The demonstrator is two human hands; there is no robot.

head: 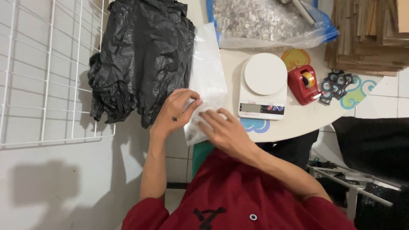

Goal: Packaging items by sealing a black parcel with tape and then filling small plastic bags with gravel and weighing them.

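A clear plastic bag (207,72) lies on the white table (298,121), reaching over its near edge. My left hand (177,111) pinches the bag's lower left edge between thumb and fingers. My right hand (225,130) rests on the bag's lower end with fingers bent, gripping the plastic. Both hands meet at the table's near edge. A small heap of pale contents seems to sit in the bag's bottom, partly hidden by my hands.
A white digital kitchen scale (263,85) stands right of the bag. A red tape dispenser (303,83) and small dark pieces (335,84) lie further right. A black plastic bag (140,55) lies left. A big clear bag of small white pieces (266,21), cardboard (370,34), wire rack (47,72).
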